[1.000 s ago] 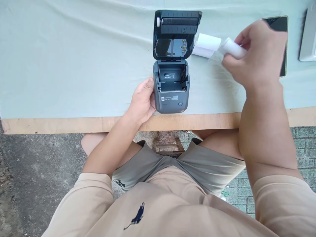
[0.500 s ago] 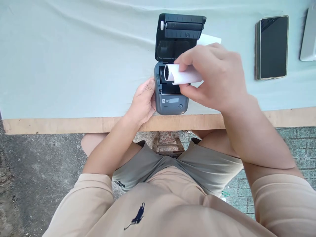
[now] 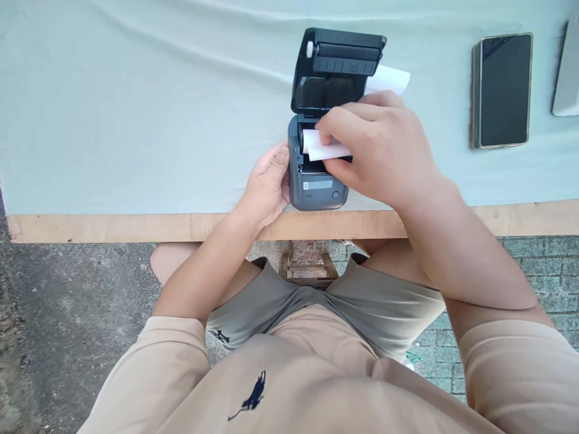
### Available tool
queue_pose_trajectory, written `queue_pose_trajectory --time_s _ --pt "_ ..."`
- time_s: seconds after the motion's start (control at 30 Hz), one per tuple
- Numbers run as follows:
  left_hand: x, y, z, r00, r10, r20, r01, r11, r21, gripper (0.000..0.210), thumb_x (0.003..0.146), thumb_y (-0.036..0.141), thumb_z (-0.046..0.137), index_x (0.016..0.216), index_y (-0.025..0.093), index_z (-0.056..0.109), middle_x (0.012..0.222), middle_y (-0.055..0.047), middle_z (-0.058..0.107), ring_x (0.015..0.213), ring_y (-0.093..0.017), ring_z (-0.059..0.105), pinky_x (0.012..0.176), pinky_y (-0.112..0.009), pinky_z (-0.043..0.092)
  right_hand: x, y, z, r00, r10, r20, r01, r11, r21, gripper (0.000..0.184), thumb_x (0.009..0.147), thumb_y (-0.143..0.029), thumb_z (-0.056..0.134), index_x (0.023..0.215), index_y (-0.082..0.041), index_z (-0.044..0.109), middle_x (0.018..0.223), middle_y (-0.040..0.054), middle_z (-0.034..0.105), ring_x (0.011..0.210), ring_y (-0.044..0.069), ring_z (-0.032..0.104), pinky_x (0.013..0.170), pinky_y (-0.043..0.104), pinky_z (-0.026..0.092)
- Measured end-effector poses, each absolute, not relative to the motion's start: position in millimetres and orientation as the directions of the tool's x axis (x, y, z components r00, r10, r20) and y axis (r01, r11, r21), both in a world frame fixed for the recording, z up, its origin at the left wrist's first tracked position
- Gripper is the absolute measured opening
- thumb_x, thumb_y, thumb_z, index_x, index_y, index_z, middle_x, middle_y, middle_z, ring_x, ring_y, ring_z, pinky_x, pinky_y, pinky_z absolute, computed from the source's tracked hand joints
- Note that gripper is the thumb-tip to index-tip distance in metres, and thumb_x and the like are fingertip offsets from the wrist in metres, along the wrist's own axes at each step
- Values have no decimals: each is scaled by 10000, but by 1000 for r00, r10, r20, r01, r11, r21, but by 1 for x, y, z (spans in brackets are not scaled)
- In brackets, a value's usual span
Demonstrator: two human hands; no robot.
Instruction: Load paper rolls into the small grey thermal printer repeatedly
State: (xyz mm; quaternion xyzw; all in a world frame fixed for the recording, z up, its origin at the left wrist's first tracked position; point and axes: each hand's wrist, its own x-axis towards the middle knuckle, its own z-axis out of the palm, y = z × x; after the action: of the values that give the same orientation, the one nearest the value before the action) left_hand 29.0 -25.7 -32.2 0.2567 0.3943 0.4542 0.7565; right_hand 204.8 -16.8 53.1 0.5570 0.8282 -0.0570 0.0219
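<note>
A small dark grey label printer (image 3: 319, 196) sits near the table's front edge, its black lid (image 3: 332, 93) standing open at the far side. My left hand (image 3: 270, 181) grips the printer's left side, thumb on top, the other fingers mostly hidden beneath or beside it. Between the thumb and fingers of my right hand (image 3: 380, 141) is a roll of white paper (image 3: 316, 146), lying in the printer's open bay. The roll's right end is hidden by that hand.
Behind the lid lies a curled white paper piece (image 3: 391, 79). To the right are a dark-screened phone (image 3: 505, 90) and part of a silver-grey object (image 3: 567, 78) at the frame's edge. A pale green cloth (image 3: 136, 120) covers the table, with a bare wooden front edge (image 3: 113, 228).
My right hand has lowered the paper roll from above the bay down into it; the roll's open end no longer shows. The printer appears slightly further right in view.
</note>
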Motion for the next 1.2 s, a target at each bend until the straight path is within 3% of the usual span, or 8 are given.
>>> queue_pose_trajectory --time_s 0.07,0.2,0.5,0.7,0.83,0.93,1.03,1.2 --pt "29 -26 -33 268 891 -366 -489 453 746 333 1122 235 482 927 183 746 828 20 754 742 -96 758 661 -191 602 203 -16 53 -385 912 -141 923 381 -57 246 973 -94 481 1038 -234 672 1146 64 788 1130 301 693 1002 449 424" --pt "29 -26 -35 263 895 -359 -484 445 754 287 1109 255 526 910 189 723 810 27 728 739 -93 746 648 -185 585 204 -16 50 -391 910 -139 920 387 -55 225 988 -126 511 964 -241 703 1268 20 786 1263 342 636 952 480 412" --pt "28 -26 -36 261 897 -356 -522 442 730 305 1107 286 541 881 182 716 803 20 714 679 -86 702 663 -196 582 218 -25 36 -507 839 197 849 526 -57 282 1018 -197 571 783 -233 723 1066 24 813 987 287 660 801 450 391" --pt "32 -25 -32 242 894 -376 -533 447 719 317 1116 242 514 869 175 701 776 28 691 651 -58 674 620 -153 557 223 -36 23 -593 666 453 752 659 14 298 1035 -139 547 837 -259 735 1003 -34 807 843 198 630 730 411 348" --pt "34 -24 -27 230 882 -412 -523 468 712 361 1127 225 475 840 172 686 758 29 672 652 -58 677 619 -151 563 226 -45 16 -616 642 457 705 708 -45 271 1082 -151 523 909 -256 703 988 -43 806 856 177 648 744 404 341" --pt "34 -24 -25 229 875 -427 -527 481 701 371 1128 221 470 831 167 686 741 32 659 629 -55 662 583 -150 547 230 -49 11 -631 604 488 654 752 -84 174 1107 -295 601 957 -249 675 1035 -40 811 894 175 662 752 403 356" --pt "34 -24 -25 222 880 -420 -534 470 703 380 1130 212 459 829 164 685 764 30 680 645 -55 671 605 -157 564 233 -49 4 -627 560 541 616 782 -95 210 1104 -424 625 987 -256 669 1066 -34 804 975 187 677 776 403 378" --pt "33 -24 -26 202 881 -427 -508 467 724 387 1134 212 439 841 173 689 782 29 699 693 -69 688 641 -174 563 235 -48 -7 -618 529 582 603 794 -82 152 1102 -421 631 1080 -271 652 1108 -32 795 1008 184 666 785 396 379"
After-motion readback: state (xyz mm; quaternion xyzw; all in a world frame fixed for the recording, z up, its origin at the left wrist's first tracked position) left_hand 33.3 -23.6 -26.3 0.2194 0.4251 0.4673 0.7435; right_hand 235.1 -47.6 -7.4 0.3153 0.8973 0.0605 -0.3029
